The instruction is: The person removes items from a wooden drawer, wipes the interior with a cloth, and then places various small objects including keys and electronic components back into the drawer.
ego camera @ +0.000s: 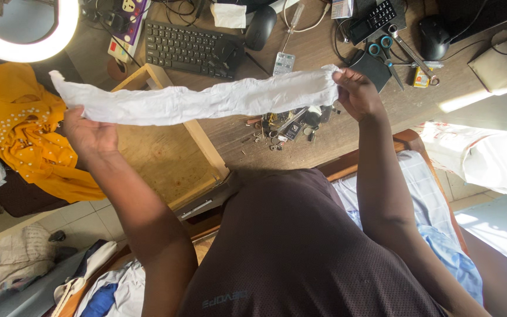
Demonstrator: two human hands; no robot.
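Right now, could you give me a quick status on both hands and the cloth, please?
Left hand and right hand each grip an end. White cloth stretched out above the wooden desk. Nothing between the hands.

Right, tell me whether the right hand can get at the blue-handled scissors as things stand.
Probably not right away: the right hand is shut on one end of the white cloth. The scissors lie on the desk just beyond it, uncovered, so it would likely need to let go first.
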